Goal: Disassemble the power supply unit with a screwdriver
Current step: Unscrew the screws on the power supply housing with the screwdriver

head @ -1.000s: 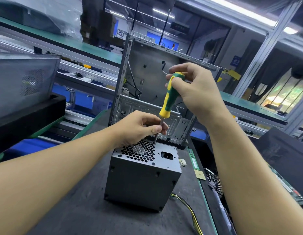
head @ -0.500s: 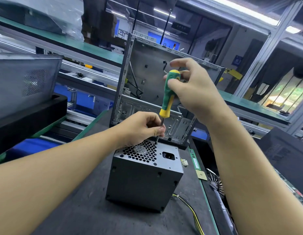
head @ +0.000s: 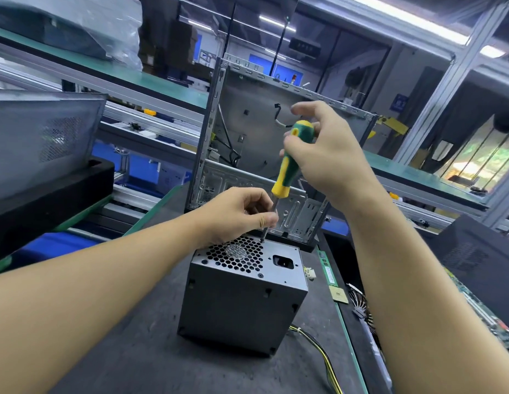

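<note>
A grey metal power supply unit (head: 236,308) stands on end on the dark bench, its honeycomb fan grille and power socket facing up. A green-and-yellow screwdriver (head: 287,166) stands nearly upright, its tip on a screw at the far edge of the grille. My left hand (head: 236,214) pinches the metal shaft just above the tip. My right hand (head: 330,155) grips the handle with thumb and lower fingers, the index finger lifted off it.
An empty computer case frame (head: 247,137) stands right behind the unit. Yellow and black cables (head: 318,345) trail from the unit's right. A green RAM stick (head: 327,268), a small chip (head: 340,295) and a circuit board (head: 475,308) lie to the right. Black panels are stacked at left (head: 48,177).
My right hand has shifted its hold on the handle, the index finger lifting off as it turns. The left hand stays pinched on the shaft.
</note>
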Available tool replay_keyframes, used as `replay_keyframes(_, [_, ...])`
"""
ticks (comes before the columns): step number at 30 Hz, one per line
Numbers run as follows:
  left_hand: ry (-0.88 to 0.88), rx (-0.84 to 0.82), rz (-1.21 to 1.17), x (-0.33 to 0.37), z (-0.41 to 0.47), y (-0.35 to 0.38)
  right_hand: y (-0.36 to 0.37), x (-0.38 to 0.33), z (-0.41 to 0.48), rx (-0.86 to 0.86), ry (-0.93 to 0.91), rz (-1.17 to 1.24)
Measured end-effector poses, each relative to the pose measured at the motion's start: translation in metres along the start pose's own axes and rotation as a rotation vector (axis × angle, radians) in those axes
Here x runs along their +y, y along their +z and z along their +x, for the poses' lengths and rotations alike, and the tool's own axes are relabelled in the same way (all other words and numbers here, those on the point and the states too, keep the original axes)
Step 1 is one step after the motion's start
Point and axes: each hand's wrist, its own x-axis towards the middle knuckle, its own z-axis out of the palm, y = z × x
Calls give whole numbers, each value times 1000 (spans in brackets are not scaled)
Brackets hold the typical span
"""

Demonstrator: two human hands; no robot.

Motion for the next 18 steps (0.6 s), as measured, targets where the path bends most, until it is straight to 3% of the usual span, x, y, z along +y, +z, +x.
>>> replay_keyframes(5, [-11, -44, -38, 1, -1, 0, -1, 0, 0, 19, 87, 32])
replay_keyframes(13, [-23, 12, -14, 1, -1, 1, 1, 0, -5, 23, -103, -125])
replay_keyframes(18, [-5, -4, 10, 2, 0, 1, 2, -8, -3, 31, 16, -41])
